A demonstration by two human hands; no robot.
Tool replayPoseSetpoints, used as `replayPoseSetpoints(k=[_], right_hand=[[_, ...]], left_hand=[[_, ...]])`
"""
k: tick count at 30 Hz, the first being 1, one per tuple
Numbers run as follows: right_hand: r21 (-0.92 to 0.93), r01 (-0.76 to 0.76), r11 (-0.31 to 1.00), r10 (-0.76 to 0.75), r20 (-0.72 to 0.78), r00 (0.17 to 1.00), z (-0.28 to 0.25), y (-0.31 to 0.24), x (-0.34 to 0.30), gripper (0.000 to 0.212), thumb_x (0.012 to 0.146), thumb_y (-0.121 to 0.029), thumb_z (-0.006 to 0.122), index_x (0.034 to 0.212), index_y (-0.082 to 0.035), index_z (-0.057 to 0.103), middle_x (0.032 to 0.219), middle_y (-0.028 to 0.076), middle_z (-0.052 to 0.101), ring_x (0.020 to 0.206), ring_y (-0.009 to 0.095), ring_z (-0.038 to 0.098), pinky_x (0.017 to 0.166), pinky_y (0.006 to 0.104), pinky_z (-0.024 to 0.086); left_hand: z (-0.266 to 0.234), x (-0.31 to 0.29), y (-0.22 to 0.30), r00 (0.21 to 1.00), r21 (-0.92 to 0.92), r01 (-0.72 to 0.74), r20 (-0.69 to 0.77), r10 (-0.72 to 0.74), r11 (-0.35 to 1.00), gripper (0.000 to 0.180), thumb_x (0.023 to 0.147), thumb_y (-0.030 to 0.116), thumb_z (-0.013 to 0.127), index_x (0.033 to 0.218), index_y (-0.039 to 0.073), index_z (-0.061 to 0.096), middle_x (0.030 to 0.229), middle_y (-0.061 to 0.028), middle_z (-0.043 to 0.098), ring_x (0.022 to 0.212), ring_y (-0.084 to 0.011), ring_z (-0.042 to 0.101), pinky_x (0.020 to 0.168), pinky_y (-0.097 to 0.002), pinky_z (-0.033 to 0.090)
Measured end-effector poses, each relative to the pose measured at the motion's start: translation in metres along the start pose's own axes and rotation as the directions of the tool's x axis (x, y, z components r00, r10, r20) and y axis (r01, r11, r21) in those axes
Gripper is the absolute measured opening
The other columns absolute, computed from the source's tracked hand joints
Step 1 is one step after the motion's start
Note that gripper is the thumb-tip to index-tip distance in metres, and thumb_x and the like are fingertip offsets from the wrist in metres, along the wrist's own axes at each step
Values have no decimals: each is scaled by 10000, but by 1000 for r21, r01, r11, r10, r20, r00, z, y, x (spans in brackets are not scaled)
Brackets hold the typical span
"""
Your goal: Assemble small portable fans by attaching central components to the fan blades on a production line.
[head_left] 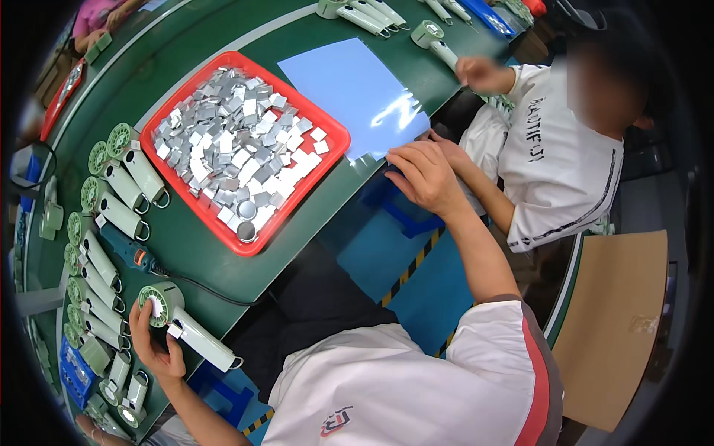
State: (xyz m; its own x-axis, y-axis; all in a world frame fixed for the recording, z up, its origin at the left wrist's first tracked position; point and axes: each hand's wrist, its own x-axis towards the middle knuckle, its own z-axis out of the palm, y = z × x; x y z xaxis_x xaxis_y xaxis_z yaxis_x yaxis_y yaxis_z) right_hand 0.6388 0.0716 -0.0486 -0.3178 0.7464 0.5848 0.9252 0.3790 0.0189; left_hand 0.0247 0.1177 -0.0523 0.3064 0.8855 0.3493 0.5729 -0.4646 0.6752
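Note:
My left hand is closed around the round head of a pale green and white handheld fan, with the thumb at its neck by a small white square piece. The fan lies at the table's near edge, its handle slanting to the lower right and ending in a loop. My right hand is over the table's edge beside a shiny light blue sheet. Its fingers are bent and drawn together. Whatever may be between the fingertips is too small to make out.
A red tray full of small silver-grey pieces stands mid-table. Several fans line the left side, beside a corded teal power tool. A co-worker sits close at right, one hand near another fan. Cardboard stands behind.

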Motion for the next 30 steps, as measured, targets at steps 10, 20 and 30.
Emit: replayPoseSetpoints(k=[10,20,30], right_hand=[[-141,93,986,-98,-30,995,6,2,-2,309,786,-31,888,1063,-5,753,1065,96,735,1008,321,705,932,465,567],[-88,33,996,-33,-4,999,-1,-9,6,413,782,-63,903,1155,-25,729,1133,101,728,1065,329,694,968,482,554],[-94,60,994,-59,18,998,6,-9,12,407,774,-42,903,1142,-13,730,1089,104,729,1021,333,706,925,460,565]], left_hand=[[1,3,4,1000,3,-19,4,19,1000,654,855,98,649,1486,-73,639,1531,-284,591,1427,-401,576,1232,-469,408],[1,6,7,1000,-23,-29,-5,29,999,650,859,112,658,1484,-66,643,1520,-285,597,1396,-401,602,1221,-470,418],[2,7,9,999,-12,-38,1,38,999,674,824,82,643,1484,-54,646,1506,-290,606,1390,-408,605,1224,-480,416]])
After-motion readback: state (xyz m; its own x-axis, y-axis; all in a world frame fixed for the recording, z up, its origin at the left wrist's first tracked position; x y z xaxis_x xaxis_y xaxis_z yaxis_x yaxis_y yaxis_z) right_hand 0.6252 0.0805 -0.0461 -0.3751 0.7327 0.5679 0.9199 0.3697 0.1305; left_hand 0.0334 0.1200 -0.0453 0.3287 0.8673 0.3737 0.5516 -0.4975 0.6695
